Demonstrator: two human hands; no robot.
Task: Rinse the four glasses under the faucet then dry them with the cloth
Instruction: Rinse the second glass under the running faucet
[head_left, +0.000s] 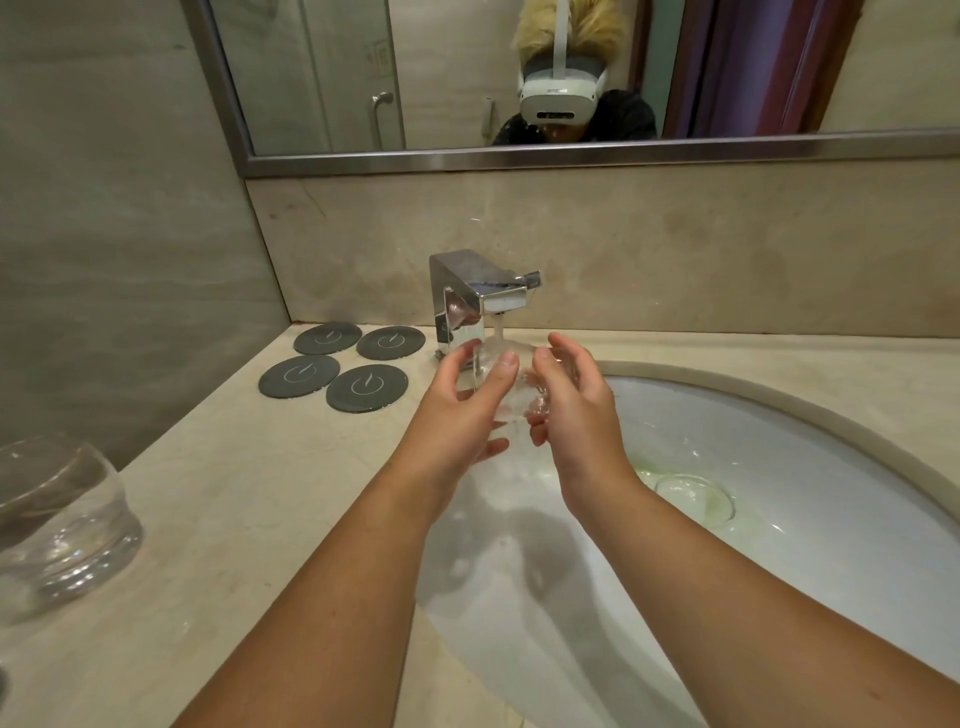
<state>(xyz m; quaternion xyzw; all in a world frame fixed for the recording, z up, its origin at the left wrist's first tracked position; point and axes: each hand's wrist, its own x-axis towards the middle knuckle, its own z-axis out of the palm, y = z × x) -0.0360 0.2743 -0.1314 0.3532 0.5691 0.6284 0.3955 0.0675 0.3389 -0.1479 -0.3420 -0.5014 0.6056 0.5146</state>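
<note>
**Forearms stretched over the basin, glass held in the stream**

Forearms, bare, are seen reaching in from the near edge toward the faucet (467, 291). Straight below its spout, a clear glass (501, 384) is grasped from both sides. The left hand (457, 410) is curled round one flank with the thumb laid on the near face. The right hand (571, 410) is cupped round the other, its lower fingers tucked beneath. A thin stream of water (497, 325) is seen falling from the spout onto the glass, and splashing is visible inside it and between the fingers.

The faucet is a square, mirror-polished chrome block with a flat lever on top. Below and to the right of it, a smooth white oval sink (779, 400) is set under a pale veined stone counter (234, 493); a round drain (693, 499) with a greenish tinge is seen in its bowl.

Left of the faucet, four flat, round, dark grey coasters (332, 366) are laid in a tight cluster. Far to the left and nearer the camera, a second glass (57, 525) is stood upright on the stone: rounded, clear, thick-based. Whether anything is held in it cannot be told.

Above the faucet, a steel-framed mirror (467, 78) is mounted.
</note>
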